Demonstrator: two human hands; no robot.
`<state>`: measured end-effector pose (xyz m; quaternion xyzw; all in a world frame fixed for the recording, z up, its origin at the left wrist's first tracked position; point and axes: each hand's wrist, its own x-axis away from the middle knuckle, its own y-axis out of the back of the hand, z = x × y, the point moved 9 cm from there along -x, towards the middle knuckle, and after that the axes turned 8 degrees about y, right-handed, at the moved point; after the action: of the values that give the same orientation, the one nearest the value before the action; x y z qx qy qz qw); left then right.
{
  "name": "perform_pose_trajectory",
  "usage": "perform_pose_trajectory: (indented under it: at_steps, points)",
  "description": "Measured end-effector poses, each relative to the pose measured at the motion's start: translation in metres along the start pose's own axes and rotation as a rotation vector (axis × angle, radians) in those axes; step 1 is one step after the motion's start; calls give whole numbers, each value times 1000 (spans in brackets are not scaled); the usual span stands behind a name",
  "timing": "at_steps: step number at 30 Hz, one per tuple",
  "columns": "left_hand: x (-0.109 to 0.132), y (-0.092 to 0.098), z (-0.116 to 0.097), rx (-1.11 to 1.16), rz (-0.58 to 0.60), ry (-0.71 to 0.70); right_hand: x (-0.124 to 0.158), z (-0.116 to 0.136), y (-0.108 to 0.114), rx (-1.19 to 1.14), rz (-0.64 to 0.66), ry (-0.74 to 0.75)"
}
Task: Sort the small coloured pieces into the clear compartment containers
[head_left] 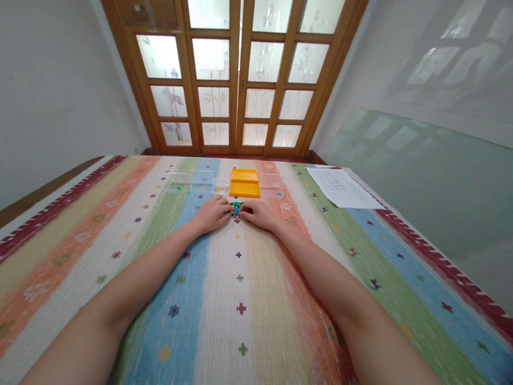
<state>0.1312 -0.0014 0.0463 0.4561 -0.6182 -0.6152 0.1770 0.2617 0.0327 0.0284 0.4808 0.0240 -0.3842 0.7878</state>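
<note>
A small heap of tiny green, blue and other coloured pieces (236,207) lies on the striped tablecloth between my two hands. My left hand (212,214) rests at the heap's left side, its fingers bent together and their tips at the pieces. From the right, my right hand (258,214) meets the heap with thumb and fingers drawn into a pinch. Whatever either hand holds is too small to make out. Just behind the heap sits an orange-yellow two-part tray (245,189).
Left of the orange tray lies a clear plastic tray (198,182) with a green piece (179,189) and a yellow piece (218,190). Another clear tray (270,182) is on the right, with a blue piece (278,194). A printed paper sheet (344,188) lies at the far right.
</note>
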Motion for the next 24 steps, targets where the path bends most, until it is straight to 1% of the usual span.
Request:
perform_pose_trajectory:
  at_steps: [2,5,8,10,16,24]
  points:
    - [0,-2,-5,-7,15,-5,2,-10,8,62,-71,-77]
    - [0,-6,-19,19,44,-49,6,-23,17,118,-111,-168]
    - [1,-8,-33,26,58,-102,8,-27,20,141,-122,-193]
    - [1,-9,-37,9,55,-112,8,-27,20,159,-120,-197]
    - [-2,-13,-34,-55,34,-67,8,-27,18,196,-117,-174]
    - [-4,-15,-25,-6,15,-21,7,-27,17,196,-98,-187]
